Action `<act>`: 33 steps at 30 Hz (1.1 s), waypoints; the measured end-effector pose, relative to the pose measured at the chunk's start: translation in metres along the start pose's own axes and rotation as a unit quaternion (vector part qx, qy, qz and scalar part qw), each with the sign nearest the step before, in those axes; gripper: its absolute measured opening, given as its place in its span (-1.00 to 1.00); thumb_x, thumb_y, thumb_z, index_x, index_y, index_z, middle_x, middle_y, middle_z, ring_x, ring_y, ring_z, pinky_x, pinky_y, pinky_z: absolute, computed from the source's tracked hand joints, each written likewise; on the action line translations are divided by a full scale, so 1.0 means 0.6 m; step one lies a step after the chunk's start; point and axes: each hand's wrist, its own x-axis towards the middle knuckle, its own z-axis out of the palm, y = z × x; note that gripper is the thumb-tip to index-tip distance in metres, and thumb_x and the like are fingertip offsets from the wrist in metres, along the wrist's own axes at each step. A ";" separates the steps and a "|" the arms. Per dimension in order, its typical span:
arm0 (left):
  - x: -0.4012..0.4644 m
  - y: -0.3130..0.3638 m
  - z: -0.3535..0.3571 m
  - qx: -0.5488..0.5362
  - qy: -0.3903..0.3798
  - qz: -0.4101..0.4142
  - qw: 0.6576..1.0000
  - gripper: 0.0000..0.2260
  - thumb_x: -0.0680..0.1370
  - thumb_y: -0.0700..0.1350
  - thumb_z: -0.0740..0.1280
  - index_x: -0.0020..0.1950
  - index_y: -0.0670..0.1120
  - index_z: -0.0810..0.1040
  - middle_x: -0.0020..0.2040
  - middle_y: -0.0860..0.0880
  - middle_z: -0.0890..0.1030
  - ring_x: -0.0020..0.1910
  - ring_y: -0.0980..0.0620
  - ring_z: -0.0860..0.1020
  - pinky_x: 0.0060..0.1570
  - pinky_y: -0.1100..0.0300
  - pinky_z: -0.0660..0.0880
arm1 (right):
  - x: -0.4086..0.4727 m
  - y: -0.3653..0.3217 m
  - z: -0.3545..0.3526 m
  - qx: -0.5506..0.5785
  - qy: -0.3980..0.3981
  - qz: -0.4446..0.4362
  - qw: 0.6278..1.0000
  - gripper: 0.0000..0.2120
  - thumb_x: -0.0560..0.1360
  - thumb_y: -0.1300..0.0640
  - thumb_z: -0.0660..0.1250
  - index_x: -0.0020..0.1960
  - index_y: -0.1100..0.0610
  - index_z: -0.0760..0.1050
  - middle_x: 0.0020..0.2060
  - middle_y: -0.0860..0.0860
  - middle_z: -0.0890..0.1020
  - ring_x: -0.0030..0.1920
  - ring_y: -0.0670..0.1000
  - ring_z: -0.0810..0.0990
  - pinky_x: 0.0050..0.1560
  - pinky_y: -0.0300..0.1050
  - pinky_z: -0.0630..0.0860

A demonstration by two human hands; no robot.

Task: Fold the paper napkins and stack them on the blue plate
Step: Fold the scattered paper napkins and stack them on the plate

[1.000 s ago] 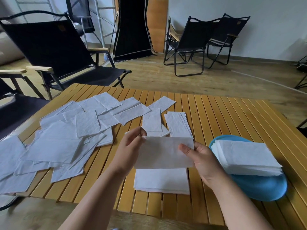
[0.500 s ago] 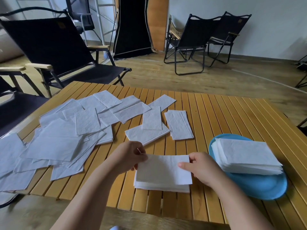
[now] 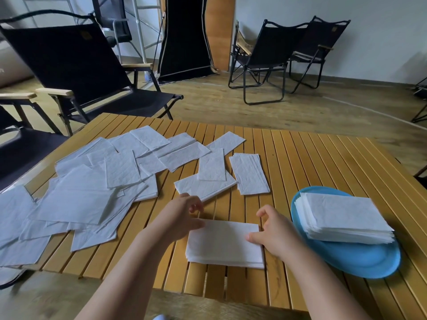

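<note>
Slatted and honey-coloured, the wooden table [image 3: 312,158] is standing in a room with black folding chairs [image 3: 76,65] ringed behind it, and it is carrying the whole job in three stages.

Far left, a wide scatter of loose napkins [image 3: 76,199] is lying overlapped at all angles, apparently waiting to be folded; this looks like the largest share of what is left. Toward the middle, a few narrower folded pieces [image 3: 250,174] are sitting near the far side, apart from the plate.

Nearer the person, a small pile of folded napkins [image 3: 224,243] is resting on the slats. The left hand [image 3: 182,218] is touching its left edge with the thumb lying on the top sheet and the other fingers loosely curled above, gripping nothing that I can make out. The right hand [image 3: 272,236] is meeting the pile's right edge, its thumb on the top sheet and its fingers raised and bent; whether it is pinching the paper, I cannot tell.

At the right, the blue plate [image 3: 360,262] is already holding a thick, squared stack of napkins [image 3: 342,215]. I judge the task to be well underway but far from finished: the near pile and the loose scatter are both still off the plate.
</note>
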 end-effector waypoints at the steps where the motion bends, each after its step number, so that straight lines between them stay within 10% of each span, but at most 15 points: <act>1: 0.000 -0.001 0.001 0.003 -0.011 0.005 1.000 -0.80 0.54 -0.02 0.45 0.15 0.07 0.58 0.08 0.10 0.47 -0.06 0.16 0.46 -0.18 0.36 0.41 | 0.000 0.000 0.000 0.003 -0.005 -0.005 1.000 -0.51 0.40 -0.11 0.55 0.16 -0.12 0.33 -0.05 -0.13 0.50 -0.02 -0.05 0.56 -0.05 -0.17 0.59; 5: 0.001 -0.001 0.009 0.000 -0.018 0.023 1.000 -0.92 0.57 -0.03 0.41 0.06 0.07 0.61 0.05 0.10 0.52 -0.03 0.14 0.50 -0.11 0.34 0.48 | -0.002 0.000 -0.002 0.000 -0.020 -0.016 1.000 -0.65 0.42 -0.05 0.54 0.08 -0.08 0.43 -0.14 -0.12 0.52 -0.15 -0.09 0.54 -0.17 -0.22 0.56; 11: 0.021 -0.026 0.025 -0.058 0.200 -0.005 0.978 -0.80 0.57 -0.04 0.42 0.19 0.08 0.62 0.29 0.12 0.52 0.20 0.10 0.51 0.11 0.21 0.49 | -0.003 0.001 -0.003 0.005 -0.020 -0.018 1.000 -0.66 0.43 -0.03 0.53 0.08 -0.07 0.43 -0.16 -0.10 0.53 -0.14 -0.06 0.55 -0.13 -0.18 0.59; 33: 0.029 -0.025 0.042 0.006 0.232 0.030 0.972 -0.85 0.57 -0.12 0.41 0.12 0.01 0.68 0.15 0.08 0.65 0.06 0.08 0.62 0.02 0.20 0.56 | -0.005 0.001 -0.004 0.026 -0.027 -0.007 0.999 -0.66 0.44 -0.04 0.52 0.10 -0.08 0.44 -0.13 -0.10 0.54 -0.11 -0.07 0.56 -0.08 -0.16 0.63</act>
